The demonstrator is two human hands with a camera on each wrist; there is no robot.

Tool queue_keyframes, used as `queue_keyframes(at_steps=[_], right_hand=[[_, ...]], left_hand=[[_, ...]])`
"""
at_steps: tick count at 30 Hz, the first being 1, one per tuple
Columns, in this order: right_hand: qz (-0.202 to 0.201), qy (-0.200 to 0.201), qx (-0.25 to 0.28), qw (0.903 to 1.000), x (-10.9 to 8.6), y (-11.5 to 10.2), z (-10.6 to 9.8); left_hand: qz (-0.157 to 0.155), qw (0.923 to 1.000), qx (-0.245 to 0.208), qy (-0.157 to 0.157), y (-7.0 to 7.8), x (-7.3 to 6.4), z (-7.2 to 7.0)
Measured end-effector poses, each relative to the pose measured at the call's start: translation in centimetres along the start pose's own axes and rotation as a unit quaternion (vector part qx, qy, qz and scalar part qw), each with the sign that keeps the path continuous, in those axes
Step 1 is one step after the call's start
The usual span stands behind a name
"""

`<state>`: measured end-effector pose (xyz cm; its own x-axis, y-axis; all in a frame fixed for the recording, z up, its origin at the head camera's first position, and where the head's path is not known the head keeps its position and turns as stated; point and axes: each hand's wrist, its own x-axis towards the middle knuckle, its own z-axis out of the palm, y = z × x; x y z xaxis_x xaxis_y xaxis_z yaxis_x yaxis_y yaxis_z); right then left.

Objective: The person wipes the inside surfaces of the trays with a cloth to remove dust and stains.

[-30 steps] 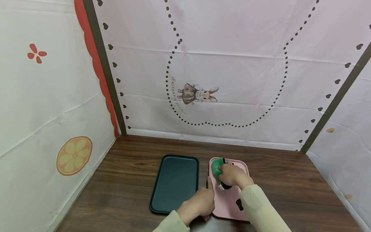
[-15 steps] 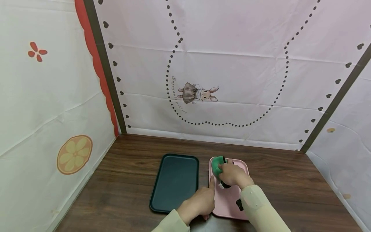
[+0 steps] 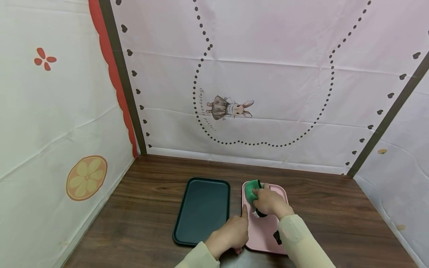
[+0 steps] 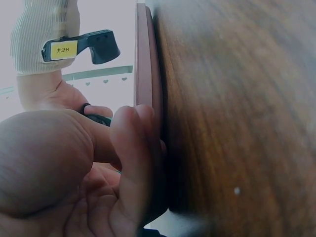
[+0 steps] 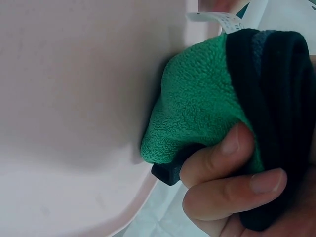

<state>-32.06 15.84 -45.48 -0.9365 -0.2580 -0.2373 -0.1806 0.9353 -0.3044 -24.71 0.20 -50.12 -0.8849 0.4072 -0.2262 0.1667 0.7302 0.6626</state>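
My right hand [image 3: 270,203] grips a folded green cloth [image 3: 250,192] with black edging, over the far left corner of the pink tray [image 3: 263,230]. In the right wrist view the bunched towelling cloth [image 5: 197,98] lies against the tray's pale surface [image 5: 84,98], with two fingertips bent over its front and a white tag [image 5: 217,19] sticking out. My left hand [image 3: 232,232] holds the pink tray at its left rim, one finger stretched along the rim. The left wrist view shows its other fingers [image 4: 133,148] curled up against the tray's side [image 4: 144,59].
A dark green-blue tray [image 3: 202,212] lies to the left of the pink one on the brown wooden table [image 3: 147,208]. A printed white curtain [image 3: 268,93] closes off the back and sides. A black camera mount [image 4: 101,47] sits on the right wrist.
The green cloth's upper edge has shifted slightly away from me under the right hand. My left hand's stretched finger has moved a little to the right onto the rim.
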Motion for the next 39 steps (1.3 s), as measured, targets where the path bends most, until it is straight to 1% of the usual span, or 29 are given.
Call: queue_keyframes(at_steps=[10, 15, 19, 28, 33, 39], right_hand=[[0.018, 0.001, 0.004, 0.9998, 0.1, 0.4, 0.4], [0.011, 0.003, 0.001, 0.9999, -0.2, 0.4, 0.3], [0.008, 0.001, 0.002, 1.0, -0.4, 0.5, 0.1], [0.017, 0.001, -0.004, 0.9999, -0.7, 1.3, 0.0], [0.027, 0.004, -0.006, 0.9996, -0.7, 1.5, 0.1], [0.026, 0.007, -0.009, 0.9996, -0.9, 1.6, -0.1]], left_hand=[[0.009, 0.9999, -0.004, 0.004, 0.0, -0.1, 0.0], [0.008, 1.0, -0.003, 0.003, 0.1, -0.1, 0.0], [0.002, 1.0, -0.009, -0.003, 0.1, -0.1, -0.1], [-0.001, 0.9998, -0.016, -0.01, 0.1, -0.1, -0.2], [-0.002, 0.9998, -0.016, -0.008, 0.1, -0.2, -0.3], [0.001, 0.9999, -0.015, -0.002, 0.0, -0.2, -0.2]])
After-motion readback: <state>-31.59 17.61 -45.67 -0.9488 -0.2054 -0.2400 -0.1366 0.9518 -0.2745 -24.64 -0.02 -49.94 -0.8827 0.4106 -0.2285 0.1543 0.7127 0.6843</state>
